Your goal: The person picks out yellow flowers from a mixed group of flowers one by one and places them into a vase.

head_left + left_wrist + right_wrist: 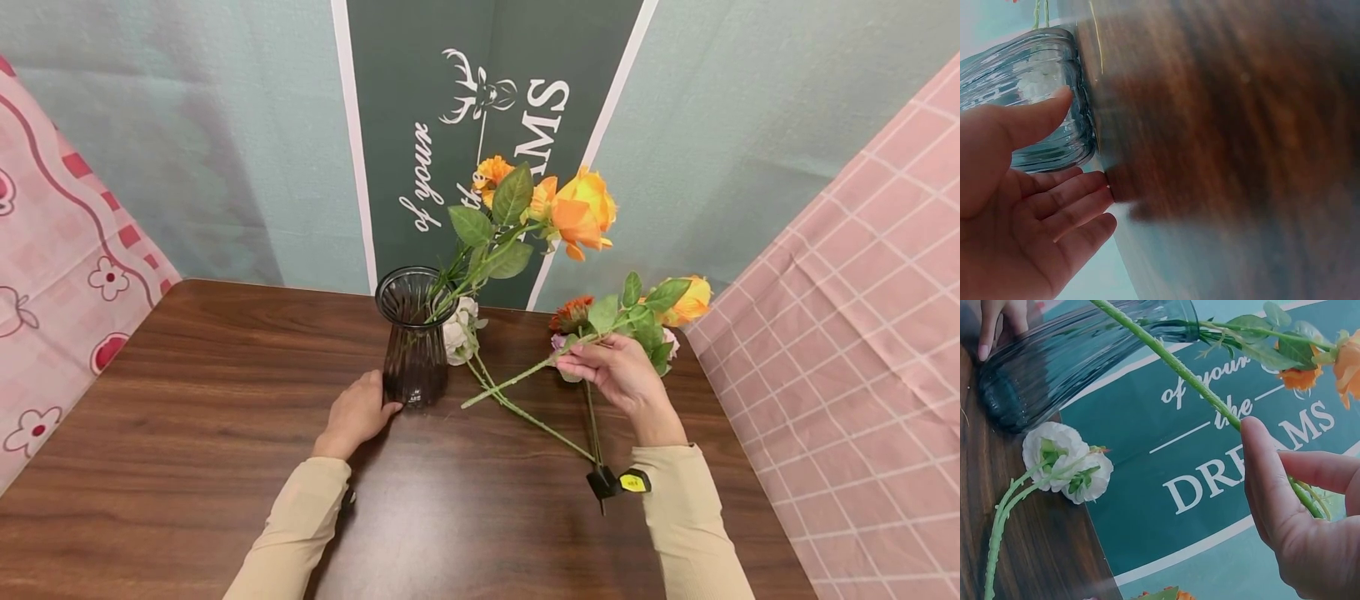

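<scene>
A dark, ribbed glass vase (pixel 416 358) stands upright, with orange flowers (pixel 577 212) and their leafy stems in its mouth. My left hand (pixel 360 412) is at the vase's base; in the left wrist view its thumb (pixel 1041 119) lies across the near side of the glass and its fingers extend loosely beside it. My right hand (pixel 618 375) pinches the green stem of a yellow-orange rose (pixel 686 302) between thumb and fingers. This stem slants down left towards the vase, its cut end outside the glass. The rose's head is beyond the right hand.
White flowers (pixel 459 333) lie right of the vase, their stems stretching towards the right forearm. A rust-orange flower (pixel 572 315) and a small purple one lie behind the right hand. A black object with a yellow label (pixel 633 481) is by the right sleeve. Cloth backdrops surround the wooden table (pixel 187 417).
</scene>
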`<state>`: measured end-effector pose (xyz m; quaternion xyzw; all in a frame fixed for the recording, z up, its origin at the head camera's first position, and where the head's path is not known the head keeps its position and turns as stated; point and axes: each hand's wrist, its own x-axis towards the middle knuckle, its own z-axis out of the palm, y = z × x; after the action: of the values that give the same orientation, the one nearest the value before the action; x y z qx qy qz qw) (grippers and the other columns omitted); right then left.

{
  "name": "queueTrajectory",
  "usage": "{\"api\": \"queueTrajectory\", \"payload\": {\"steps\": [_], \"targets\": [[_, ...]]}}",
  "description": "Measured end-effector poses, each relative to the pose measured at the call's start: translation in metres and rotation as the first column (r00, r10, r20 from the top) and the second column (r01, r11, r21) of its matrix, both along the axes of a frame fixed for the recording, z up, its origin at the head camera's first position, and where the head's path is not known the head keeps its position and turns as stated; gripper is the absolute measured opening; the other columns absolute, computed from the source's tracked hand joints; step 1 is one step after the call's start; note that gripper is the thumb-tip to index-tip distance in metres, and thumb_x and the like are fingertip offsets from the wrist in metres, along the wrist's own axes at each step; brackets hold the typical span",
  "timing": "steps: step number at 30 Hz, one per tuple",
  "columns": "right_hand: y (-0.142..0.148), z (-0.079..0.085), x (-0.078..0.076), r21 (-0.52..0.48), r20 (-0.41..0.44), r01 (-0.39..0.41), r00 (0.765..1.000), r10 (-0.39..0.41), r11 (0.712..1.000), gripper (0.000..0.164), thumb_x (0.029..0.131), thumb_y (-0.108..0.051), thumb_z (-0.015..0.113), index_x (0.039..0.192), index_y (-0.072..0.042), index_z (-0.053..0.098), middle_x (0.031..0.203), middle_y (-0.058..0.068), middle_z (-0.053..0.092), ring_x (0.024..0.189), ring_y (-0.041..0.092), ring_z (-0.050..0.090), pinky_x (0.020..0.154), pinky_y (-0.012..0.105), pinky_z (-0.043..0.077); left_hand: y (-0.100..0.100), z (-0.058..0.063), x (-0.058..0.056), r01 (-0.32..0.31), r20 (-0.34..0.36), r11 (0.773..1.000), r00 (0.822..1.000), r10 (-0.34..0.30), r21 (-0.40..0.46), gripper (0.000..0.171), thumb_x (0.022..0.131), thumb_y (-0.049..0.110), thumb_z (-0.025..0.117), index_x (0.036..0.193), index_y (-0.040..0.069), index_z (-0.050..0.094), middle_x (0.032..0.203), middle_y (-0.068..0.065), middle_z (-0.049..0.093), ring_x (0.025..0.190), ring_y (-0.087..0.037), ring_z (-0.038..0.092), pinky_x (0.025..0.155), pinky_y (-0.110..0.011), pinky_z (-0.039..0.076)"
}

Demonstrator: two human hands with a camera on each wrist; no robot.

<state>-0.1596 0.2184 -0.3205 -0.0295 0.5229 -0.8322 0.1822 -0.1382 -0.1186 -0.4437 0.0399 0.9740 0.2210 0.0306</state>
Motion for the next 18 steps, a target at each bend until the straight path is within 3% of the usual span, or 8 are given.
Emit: {"api": "queueTrajectory", "payload": {"steps": [18], "targets": [[-0.002,0.02,-0.003,-0.027,-0.018,0.042,0.999,-0.042,0.999,0.03,0.091,0.014,0.035,0.083,0.01,0.063,0.079,0.022,0.065,0.075,0.029,0.067,0.074,0.033,0.052,0.0,0.0,0.0,0.0,0.007,1.0,1.0,0.0,-0.003,0.057,0.084,0.027,0.066,0.12,-0.012,0.044,0.111,-0.026,0.054,0.1,-0.041,0.054,0.082,-0.051,0.043]]}}
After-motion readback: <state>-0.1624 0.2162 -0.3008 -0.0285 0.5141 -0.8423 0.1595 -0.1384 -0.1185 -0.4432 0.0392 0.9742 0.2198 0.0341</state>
